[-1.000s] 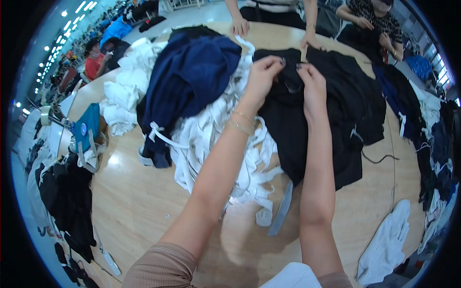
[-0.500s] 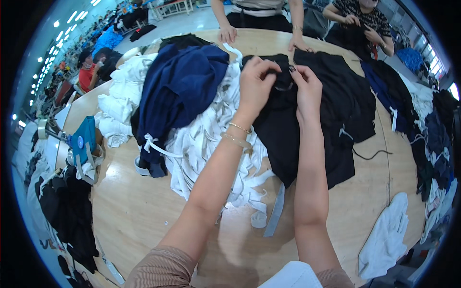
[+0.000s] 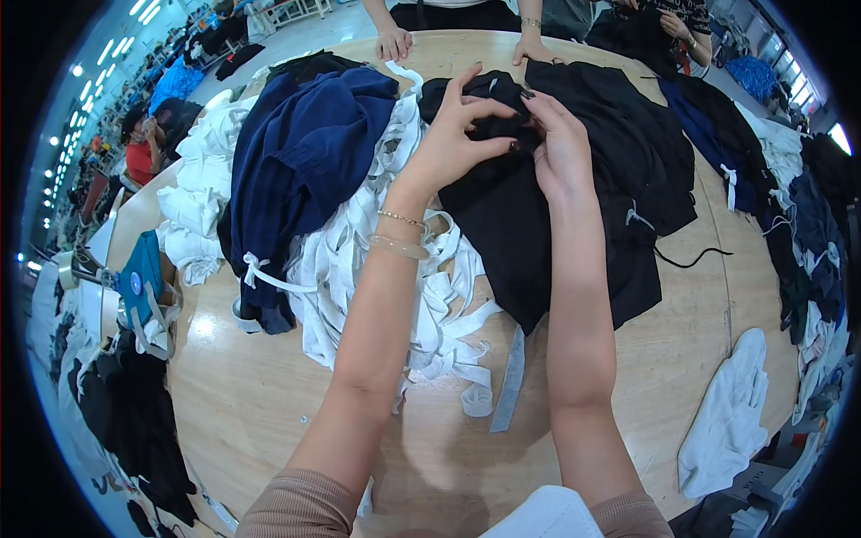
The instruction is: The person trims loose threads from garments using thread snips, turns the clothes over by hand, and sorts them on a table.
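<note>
A black garment (image 3: 502, 220), perhaps a pair of shorts, lies on the table in front of me with its far edge bunched up. At that edge my left hand (image 3: 457, 134) has its thumb and fingers spread apart in a C shape against the dark cloth. Facing it, my right hand (image 3: 562, 148) grips the bunched black fabric between fingers and thumb; the fingertips are partly lost in the cloth. Another black garment (image 3: 628, 148) with a grey tied cord spreads out to the right, beside my right forearm.
Left of my hands are a pile of white strips (image 3: 332, 296), a navy garment (image 3: 309, 148) and white folded cloth (image 3: 197, 197). A white cloth piece (image 3: 728, 417) lies at the right on the wooden table (image 3: 233, 386). Across it, another person's hands (image 3: 393, 43) rest on the edge.
My left hand has opened from a pinch, its fingers spreading. My right hand has turned slightly, and the black cloth between the hands is more bunched. The whole view has shifted a little.
</note>
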`<state>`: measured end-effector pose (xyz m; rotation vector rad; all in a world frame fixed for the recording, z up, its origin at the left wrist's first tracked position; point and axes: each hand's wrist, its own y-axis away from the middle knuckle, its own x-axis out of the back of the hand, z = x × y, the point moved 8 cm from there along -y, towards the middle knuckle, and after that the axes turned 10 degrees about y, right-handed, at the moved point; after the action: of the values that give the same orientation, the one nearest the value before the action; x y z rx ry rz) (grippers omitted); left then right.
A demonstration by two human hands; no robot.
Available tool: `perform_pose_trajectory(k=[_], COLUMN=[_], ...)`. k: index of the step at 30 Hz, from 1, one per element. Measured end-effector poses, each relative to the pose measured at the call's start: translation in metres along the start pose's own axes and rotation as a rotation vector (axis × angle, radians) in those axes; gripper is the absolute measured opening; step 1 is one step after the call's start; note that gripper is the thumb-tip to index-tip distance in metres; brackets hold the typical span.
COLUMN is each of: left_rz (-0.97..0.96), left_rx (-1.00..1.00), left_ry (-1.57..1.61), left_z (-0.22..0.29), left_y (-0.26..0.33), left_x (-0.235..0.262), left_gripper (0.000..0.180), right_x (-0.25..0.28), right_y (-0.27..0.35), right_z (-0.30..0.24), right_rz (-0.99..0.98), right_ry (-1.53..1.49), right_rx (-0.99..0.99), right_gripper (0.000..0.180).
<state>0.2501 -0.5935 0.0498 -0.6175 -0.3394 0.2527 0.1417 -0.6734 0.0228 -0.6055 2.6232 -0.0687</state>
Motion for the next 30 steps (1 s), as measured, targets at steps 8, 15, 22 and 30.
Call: perform_pose_trajectory(k=[8, 15, 22, 30], left_rz=[0.442, 0.601, 0.621, 0.542], left_rx=[0.272, 0.361, 0.436, 0.396], left_ry=[0.468, 0.389, 0.416, 0.411], left_z=[-0.029, -0.040, -0.042, -0.038], left_y=[0.009, 0.017, 0.020, 0.013], left_x=[0.038, 0.053, 0.047, 0.042], left_gripper=[0.013, 0.011, 0.011, 0.012], right_x=[-0.003, -0.016, -0.055, -0.038], right_y=[-0.001, 0.016, 0.030, 0.012], right_z=[-0.015, -0.046, -0.037, -0.028], right_rz=[-0.001, 0.215, -0.136, -0.137], right_ry=[0.514, 1.356, 1.179, 0.987], right_rx=[0.203, 0.589, 0.729, 0.571], right_gripper=[0.017, 0.017, 0.022, 0.008])
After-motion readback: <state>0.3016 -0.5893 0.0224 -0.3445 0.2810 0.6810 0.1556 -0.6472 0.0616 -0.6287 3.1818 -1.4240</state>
